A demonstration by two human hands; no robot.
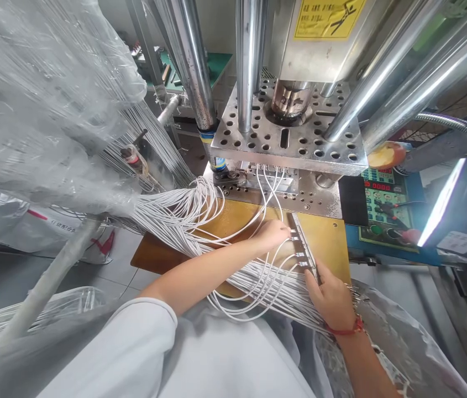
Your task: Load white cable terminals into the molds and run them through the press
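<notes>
My left hand (273, 234) is closed in a pinch at the upper part of a dark metal bar fixture (299, 235), on a white cable whose end is mostly hidden by my fingers. Several white cables (277, 255) run to small metal connectors (302, 263) seated along the bar's left side. My right hand (332, 298) grips the near end of that bar, thumb on its left side. Below both hands lies a thick bundle of white cables (253, 282) across the tan work board (332, 243).
A press with a perforated steel plate (253, 145) and chrome columns (245, 72) stands ahead; cables run under the plate into a lower mold (274, 179). A control panel (384, 202) and bright lamp (440, 204) are at right. Plastic-wrapped cables (63, 110) hang at left.
</notes>
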